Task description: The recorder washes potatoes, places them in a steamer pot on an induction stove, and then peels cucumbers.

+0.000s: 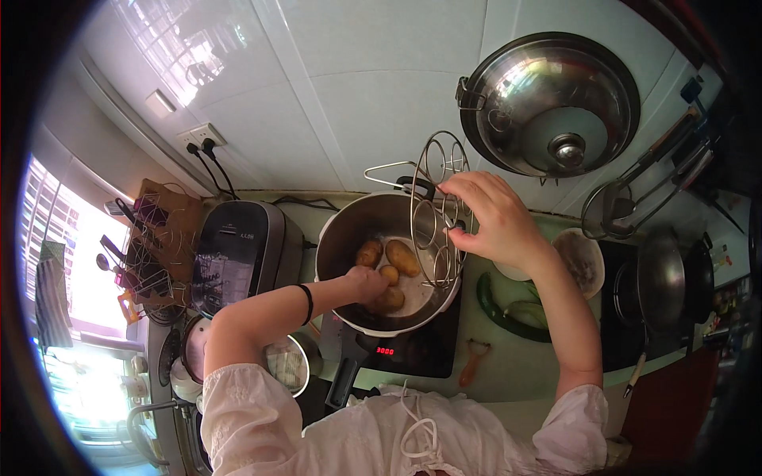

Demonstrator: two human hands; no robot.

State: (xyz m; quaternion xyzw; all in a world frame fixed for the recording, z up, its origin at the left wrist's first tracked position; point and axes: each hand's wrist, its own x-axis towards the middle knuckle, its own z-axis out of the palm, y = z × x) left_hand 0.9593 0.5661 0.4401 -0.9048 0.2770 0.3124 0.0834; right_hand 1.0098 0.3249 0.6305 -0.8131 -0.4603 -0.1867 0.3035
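My left hand (368,285) is down inside a deep metal pot (328,250), at several brown potatoes (403,257). Its fingers touch a smaller potato (389,274); whether they grip it is hidden. In my right hand (494,217) is a round wire steaming rack (424,225), tilted nearly upright over the pot's right side. The rack is made of wire rings and has a long wire leg pointing left. Below it, the pot stands on a black induction cooker (411,357) with a lit red display. The pot's long black handle (346,372) points towards me.
A rice cooker (247,256) stands left of the pot. On the right are a green cucumber (497,312), an orange-handled peeler (470,364), a bowl (580,262) and a wok (664,288). A large metal lid (547,101) hangs on the wall. A metal container (292,363) sits below my left forearm.
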